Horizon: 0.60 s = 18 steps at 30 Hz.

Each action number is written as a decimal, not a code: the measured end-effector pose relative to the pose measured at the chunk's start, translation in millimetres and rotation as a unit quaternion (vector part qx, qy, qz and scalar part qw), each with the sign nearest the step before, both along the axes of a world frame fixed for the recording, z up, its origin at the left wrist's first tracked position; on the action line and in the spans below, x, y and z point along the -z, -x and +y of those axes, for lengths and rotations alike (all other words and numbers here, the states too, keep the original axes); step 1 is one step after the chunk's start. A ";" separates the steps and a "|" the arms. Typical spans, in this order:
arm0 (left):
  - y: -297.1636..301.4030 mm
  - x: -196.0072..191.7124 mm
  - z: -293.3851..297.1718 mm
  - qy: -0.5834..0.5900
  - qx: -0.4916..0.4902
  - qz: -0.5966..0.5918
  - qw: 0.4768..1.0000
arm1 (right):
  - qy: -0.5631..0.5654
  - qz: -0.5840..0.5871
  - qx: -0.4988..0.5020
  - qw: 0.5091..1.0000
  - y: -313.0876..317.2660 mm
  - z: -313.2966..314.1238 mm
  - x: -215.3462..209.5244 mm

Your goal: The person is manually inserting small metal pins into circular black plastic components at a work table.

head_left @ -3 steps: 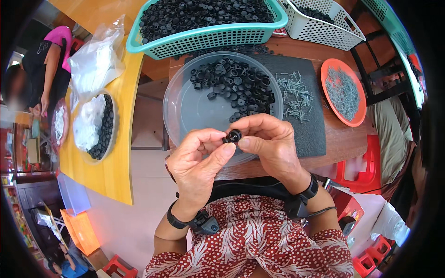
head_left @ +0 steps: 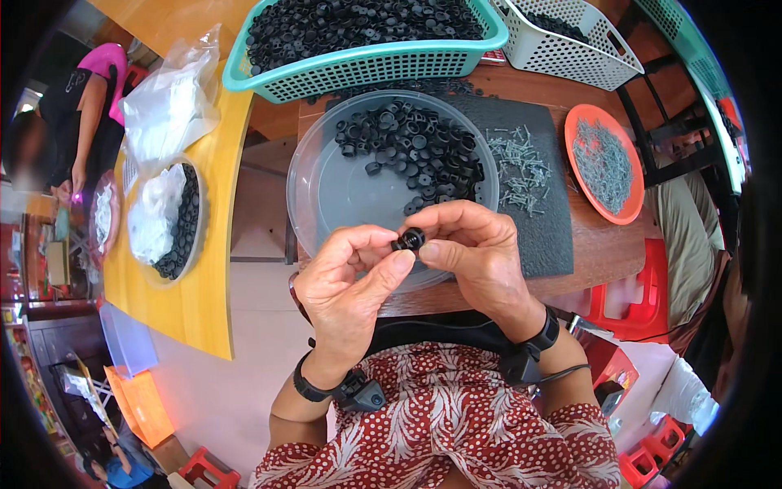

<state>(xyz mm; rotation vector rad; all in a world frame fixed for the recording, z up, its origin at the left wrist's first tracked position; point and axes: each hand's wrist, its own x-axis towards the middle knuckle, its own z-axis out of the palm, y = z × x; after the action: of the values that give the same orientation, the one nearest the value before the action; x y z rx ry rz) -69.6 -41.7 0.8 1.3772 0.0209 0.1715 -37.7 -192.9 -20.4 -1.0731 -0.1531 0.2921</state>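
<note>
Between both sets of fingertips I hold a small round black plastic part [head_left: 410,240], above the near rim of a clear round tub. My left hand [head_left: 346,281] pinches its left side with thumb and forefinger. From the other side my right hand [head_left: 479,259] grips it the same way. The clear tub [head_left: 318,187] holds many similar black caps [head_left: 411,147], heaped toward its far and right side. Right of the tub, loose metal screws [head_left: 519,171] lie on a dark mat [head_left: 554,236].
An orange plate [head_left: 570,130] of screws stands at the right. Behind the tub are a green basket [head_left: 366,67] full of black parts and a white basket [head_left: 570,61]. A yellow table [head_left: 208,301] at left bears a container [head_left: 195,244] and plastic bags. A person [head_left: 69,134] sits beyond it.
My hands and the black part look unchanged. At the far left, a small bright pinkish light now shows by the other person's hand.
</note>
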 end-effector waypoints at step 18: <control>0.0 4.9 1.4 -0.084 -0.006 0.002 0.996 | 0.049 -0.027 0.019 0.998 2.6 1.3 1.5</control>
<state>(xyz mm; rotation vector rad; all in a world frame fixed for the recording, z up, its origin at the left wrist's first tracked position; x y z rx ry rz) -69.7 -40.3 -4.1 1.5457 0.0185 0.1847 -40.3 -191.6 -21.9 -1.1801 -0.1682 0.2379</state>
